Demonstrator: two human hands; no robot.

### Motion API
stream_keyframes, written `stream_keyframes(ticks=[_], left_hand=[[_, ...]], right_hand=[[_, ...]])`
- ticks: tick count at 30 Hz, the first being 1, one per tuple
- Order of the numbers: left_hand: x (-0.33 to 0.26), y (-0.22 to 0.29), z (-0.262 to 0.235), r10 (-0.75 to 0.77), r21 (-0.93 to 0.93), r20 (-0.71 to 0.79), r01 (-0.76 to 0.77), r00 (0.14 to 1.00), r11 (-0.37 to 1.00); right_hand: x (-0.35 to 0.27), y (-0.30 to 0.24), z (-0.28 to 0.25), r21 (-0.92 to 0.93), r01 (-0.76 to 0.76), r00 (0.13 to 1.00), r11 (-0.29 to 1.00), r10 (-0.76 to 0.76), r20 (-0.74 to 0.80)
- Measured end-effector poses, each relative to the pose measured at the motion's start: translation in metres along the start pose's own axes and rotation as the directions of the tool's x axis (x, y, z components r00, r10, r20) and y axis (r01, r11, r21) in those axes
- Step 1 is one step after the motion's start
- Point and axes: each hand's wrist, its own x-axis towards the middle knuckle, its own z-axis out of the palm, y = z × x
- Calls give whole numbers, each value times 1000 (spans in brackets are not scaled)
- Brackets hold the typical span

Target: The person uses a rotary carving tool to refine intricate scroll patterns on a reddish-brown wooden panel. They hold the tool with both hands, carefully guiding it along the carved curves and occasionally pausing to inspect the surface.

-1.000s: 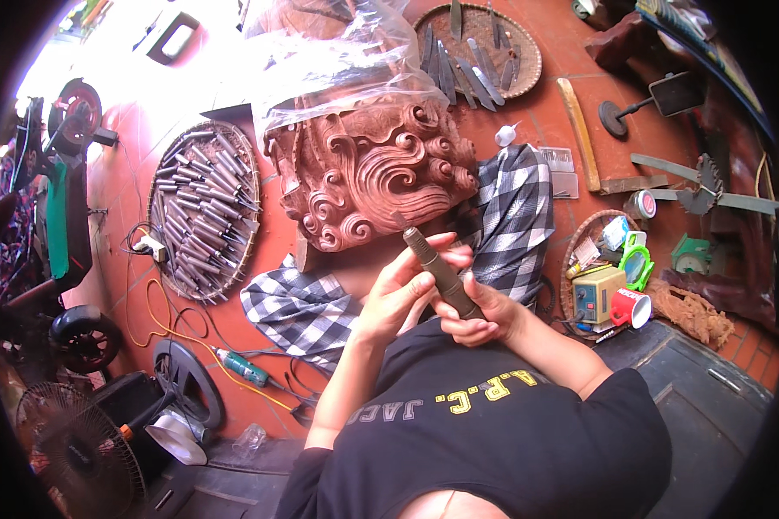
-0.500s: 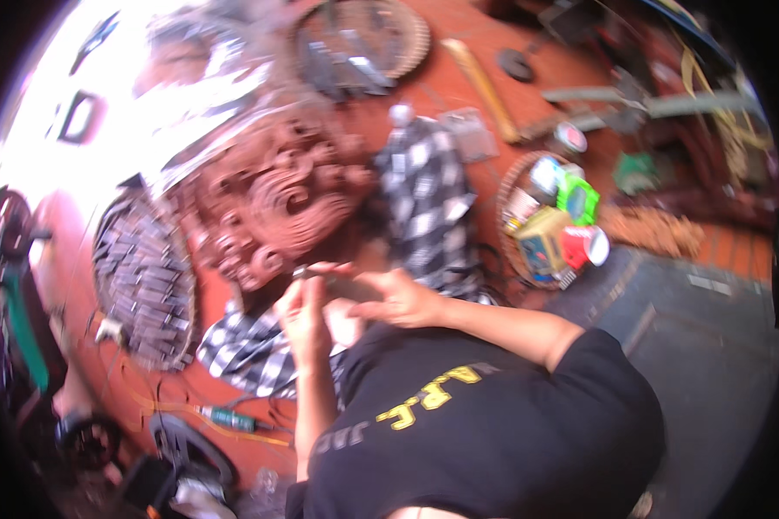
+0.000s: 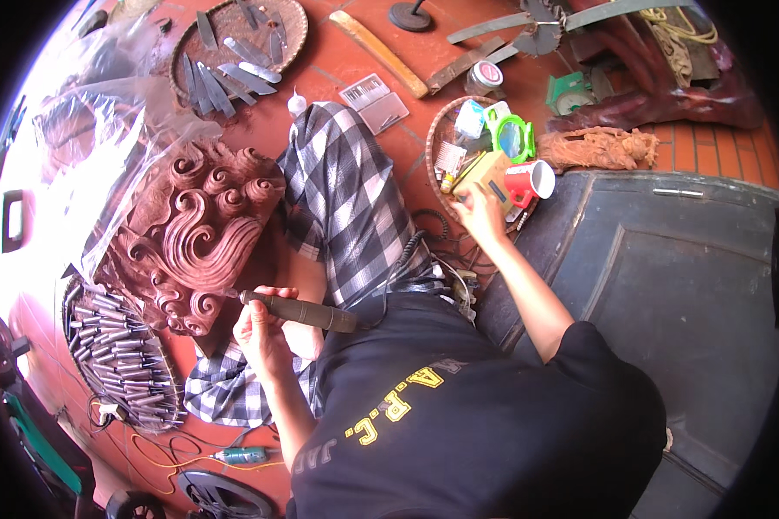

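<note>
My left hand (image 3: 267, 342) is wrapped round a rotary tool handpiece (image 3: 307, 312), a dark grey cylinder with a coiled cord (image 3: 405, 253) at its back end. The handpiece's tip lies beside the lower edge of a reddish-brown wood carving (image 3: 201, 233) with curled scroll shapes, which rests against my legs. Over at the right, my right hand (image 3: 483, 216) is at the near edge of a round woven basket (image 3: 435, 177), in front of a yellow box (image 3: 489, 173). Its fingers are bent together; what they hold, if anything, is too small to make out.
A red mug (image 3: 519, 183) and a green-rimmed magnifier (image 3: 512, 138) sit in the basket. Left of the carving, a woven tray (image 3: 179, 402) bears several small chisels; flat blades lie on another tray (image 3: 299, 39) beyond. A small bit case (image 3: 374, 102) and a dark panel (image 3: 684, 285) lie on the floor.
My right hand has left the handpiece and reached right to the basket. My left hand keeps the handpiece, now held lower and further left. The head view has shifted.
</note>
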Motion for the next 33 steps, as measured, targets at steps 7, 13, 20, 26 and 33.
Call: stream_keyframes(ticks=[7, 13, 20, 26, 33], left_hand=[[-7, 2, -7, 6, 80, -40, -2, 999, 997], [-7, 6, 8, -63, 86, -61, 68, 996, 994], [-14, 11, 12, -74, -5, -75, 74, 994, 997], [-3, 25, 27, -114, -46, -128, 109, 985, 993], [-2, 41, 48, -218, -344, -36, 192, 975, 919]], right_hand=[[30, 96, 22, -597, 1, 990, 802, 85, 116], [31, 113, 13, -585, 38, 985, 810, 68, 158], [30, 11, -10, -267, 328, 938, 906, -279, 205], [-29, -204, -26, 372, 883, 322, 286, -946, -37], [-29, -261, 8, 613, 789, 180, -48, -935, -306]])
